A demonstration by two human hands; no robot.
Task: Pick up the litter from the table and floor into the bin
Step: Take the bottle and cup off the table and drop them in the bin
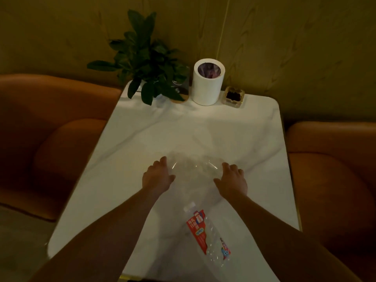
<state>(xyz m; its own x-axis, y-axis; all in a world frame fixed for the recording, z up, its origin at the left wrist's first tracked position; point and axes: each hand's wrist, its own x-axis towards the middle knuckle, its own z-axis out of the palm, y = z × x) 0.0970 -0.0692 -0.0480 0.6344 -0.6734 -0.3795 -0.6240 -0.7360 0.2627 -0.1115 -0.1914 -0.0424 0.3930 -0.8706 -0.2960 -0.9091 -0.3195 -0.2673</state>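
A crumpled piece of clear plastic wrap [195, 169] lies in the middle of the white marble table [130, 139]. My left hand [157, 177] touches its left side and my right hand [232, 181] its right side, fingers spread around it. An empty clear plastic bottle [207, 235] with a red label lies on its side near the front edge, between my forearms. A small white cylindrical bin [207, 86] with a liner stands at the far edge of the table.
A potted green plant [146, 58] and a dark stand on a wooden coaster [181, 88] stand left of the bin; a glass ashtray [233, 97] stands right of it. Orange sofas [50, 123] flank the table on both sides. A wooden wall is behind.
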